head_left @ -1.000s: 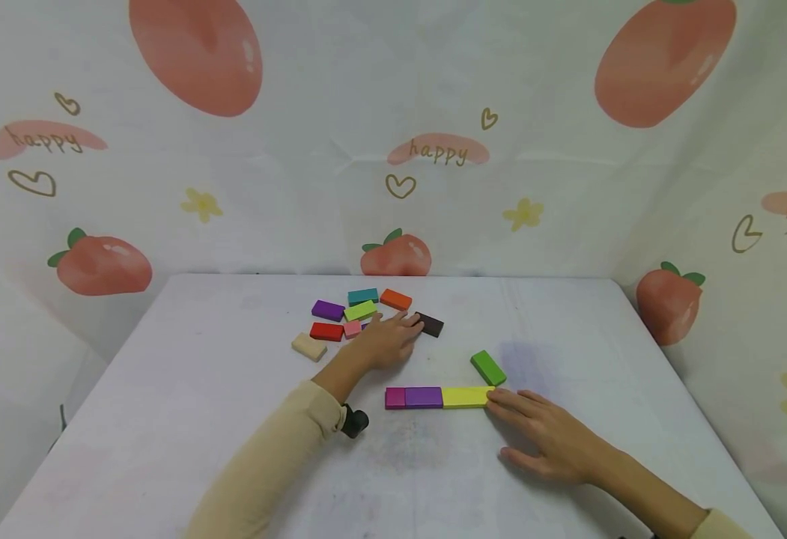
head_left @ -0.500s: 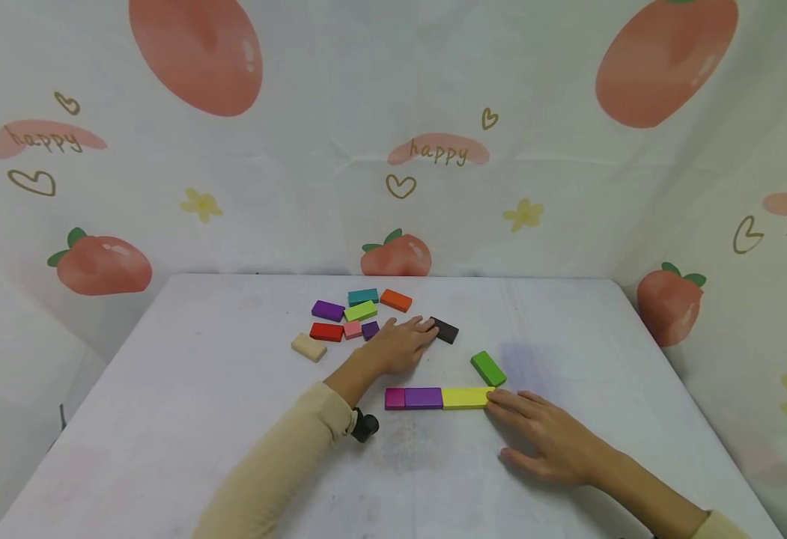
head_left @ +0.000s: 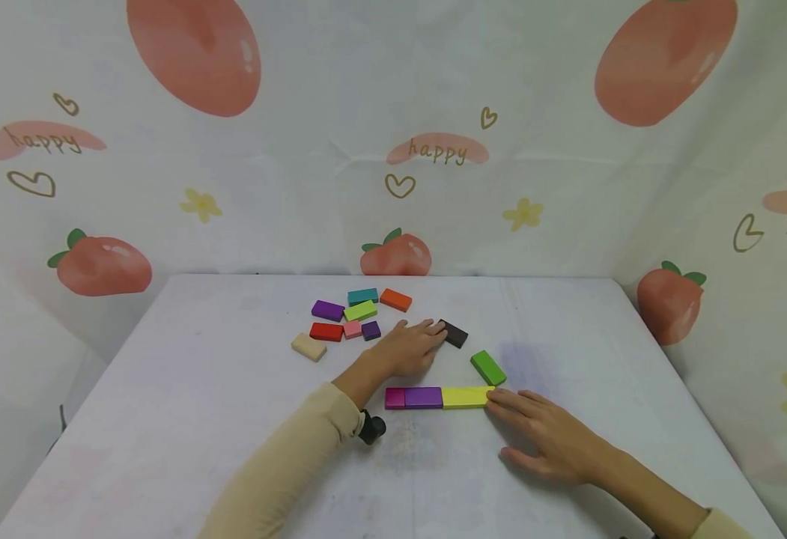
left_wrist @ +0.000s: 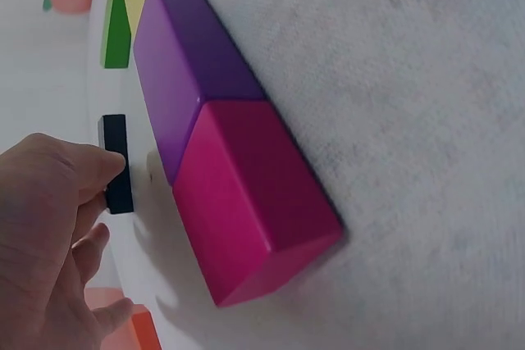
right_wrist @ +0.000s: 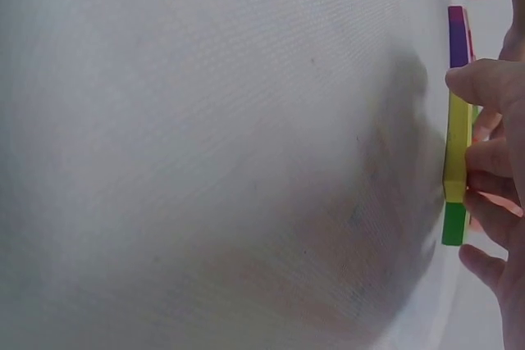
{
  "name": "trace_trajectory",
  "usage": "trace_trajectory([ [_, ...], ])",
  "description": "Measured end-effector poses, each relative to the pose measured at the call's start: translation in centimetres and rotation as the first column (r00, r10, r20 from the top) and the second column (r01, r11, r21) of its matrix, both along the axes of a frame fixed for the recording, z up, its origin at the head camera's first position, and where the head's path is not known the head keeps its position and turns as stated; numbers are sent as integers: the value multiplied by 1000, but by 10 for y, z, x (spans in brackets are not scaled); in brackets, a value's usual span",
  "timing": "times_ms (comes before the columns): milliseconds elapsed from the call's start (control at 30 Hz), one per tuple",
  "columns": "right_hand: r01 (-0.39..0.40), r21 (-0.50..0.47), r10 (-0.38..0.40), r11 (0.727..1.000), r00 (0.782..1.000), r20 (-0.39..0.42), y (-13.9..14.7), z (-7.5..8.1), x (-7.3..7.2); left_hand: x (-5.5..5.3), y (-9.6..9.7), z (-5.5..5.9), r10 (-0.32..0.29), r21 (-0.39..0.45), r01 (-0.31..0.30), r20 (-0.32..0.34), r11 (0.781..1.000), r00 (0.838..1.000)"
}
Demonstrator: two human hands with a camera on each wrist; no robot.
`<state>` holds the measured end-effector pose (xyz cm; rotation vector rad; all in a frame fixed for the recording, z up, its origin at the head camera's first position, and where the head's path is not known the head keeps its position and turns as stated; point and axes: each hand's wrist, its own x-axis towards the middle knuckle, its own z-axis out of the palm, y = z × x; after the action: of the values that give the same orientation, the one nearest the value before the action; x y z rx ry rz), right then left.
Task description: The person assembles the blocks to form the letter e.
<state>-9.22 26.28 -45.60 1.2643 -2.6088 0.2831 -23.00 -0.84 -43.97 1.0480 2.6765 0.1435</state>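
My left hand point(head_left: 409, 348) reaches over the table, its fingers spread and fingertips at the left end of a black block point(head_left: 456, 334). In the left wrist view the thumb overlaps that black block point(left_wrist: 119, 161). The right hand point(head_left: 548, 434) lies palm down, with straight fingertips at the right end of a long yellow block point(head_left: 466, 397). That yellow block forms a straight row with a purple block point(head_left: 423, 397) and a short magenta block point(head_left: 395, 398). Just behind the row's right end lies a green block point(head_left: 488, 367), set at a slant.
Several loose blocks cluster at the back left, among them red point(head_left: 326, 332), teal point(head_left: 362, 296), orange point(head_left: 396, 299) and beige point(head_left: 308, 346) ones. A small dark purple block point(head_left: 371, 330) sits close to the left hand. Beyond the white table point(head_left: 164, 419) hangs a printed cloth point(head_left: 299, 209).
The left hand has moved right and slightly nearer, and the black block has slid along with its fingertips toward the green block. The right hand and the row have stayed put.
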Motion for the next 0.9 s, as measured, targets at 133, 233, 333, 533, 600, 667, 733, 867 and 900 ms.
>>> trace_trajectory([
  [133,7,13,-7,1000,1000,10,0,-1,0,2,3,-1,-1,6,1,15,1000,1000],
  [233,13,21,-13,1000,1000,9,0,-2,0,4,5,-1,-3,7,2,22,1000,1000],
  [333,10,14,-10,1000,1000,-3,0,-1,0,5,8,0,-14,15,14,24,1000,1000],
  [533,16,8,-16,1000,1000,-5,0,0,0,6,10,2,-32,20,31,18,999,999],
  [600,19,9,-19,1000,1000,2,0,0,0,6,11,1,-33,14,33,15,999,999],
  [667,18,9,-18,1000,1000,2,0,0,0,7,12,1,-35,12,35,15,999,999],
  [733,11,5,-11,1000,1000,-6,1,-1,0,7,12,0,-41,12,40,13,999,999],
  [867,-1,-7,1,1000,1000,-26,0,-1,0,8,13,0,-45,18,45,8,999,999],
  [900,-3,-8,2,1000,1000,-29,0,-1,0,8,13,0,-46,19,46,6,999,999],
])
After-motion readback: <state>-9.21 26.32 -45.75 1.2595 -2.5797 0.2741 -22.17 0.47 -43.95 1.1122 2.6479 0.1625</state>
